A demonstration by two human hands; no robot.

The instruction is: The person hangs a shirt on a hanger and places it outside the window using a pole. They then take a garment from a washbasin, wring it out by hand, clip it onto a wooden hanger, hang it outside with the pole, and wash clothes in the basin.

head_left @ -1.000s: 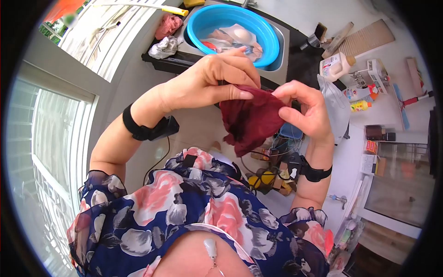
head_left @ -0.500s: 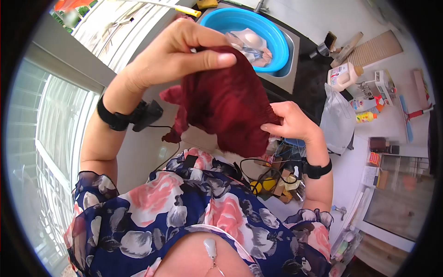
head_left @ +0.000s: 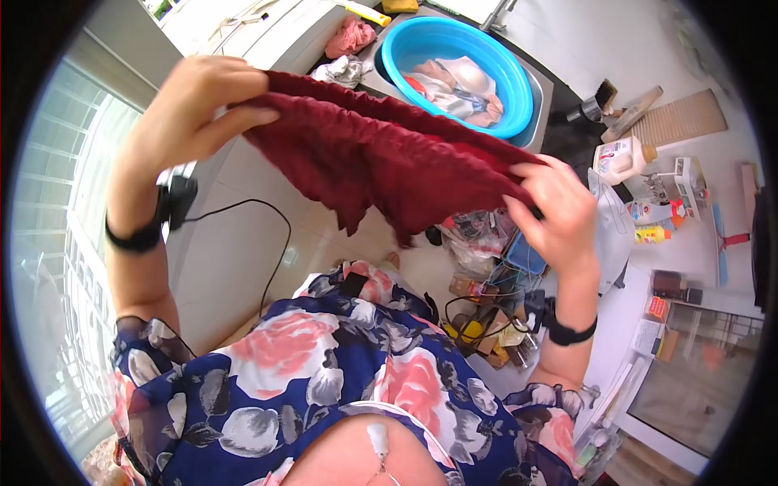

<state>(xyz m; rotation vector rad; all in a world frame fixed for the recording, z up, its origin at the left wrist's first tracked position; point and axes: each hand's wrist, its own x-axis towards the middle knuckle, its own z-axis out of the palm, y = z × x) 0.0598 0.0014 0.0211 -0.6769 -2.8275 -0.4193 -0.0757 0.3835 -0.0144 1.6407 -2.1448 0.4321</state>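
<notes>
A pair of dark red shorts hangs spread in the air between my two hands, its gathered waist edge stretched across the top. My left hand pinches the upper left corner between thumb and fingers. At the other end, my right hand grips the upper right corner and is a little blurred. Two uneven lower parts of the cloth dangle over the floor. Behind the shorts, a blue basin stands in the sink, holding wet-looking pale clothing.
Pink cloth and whitish cloth lie left of the basin. To the right are a white jug, a ridged washboard, a brush and a yellow bottle. A black cable runs from my left wrist strap.
My hands have moved apart, left hand to the left, right hand to the right. The bunched shorts are now stretched out wide between them. The view has shifted slightly.
</notes>
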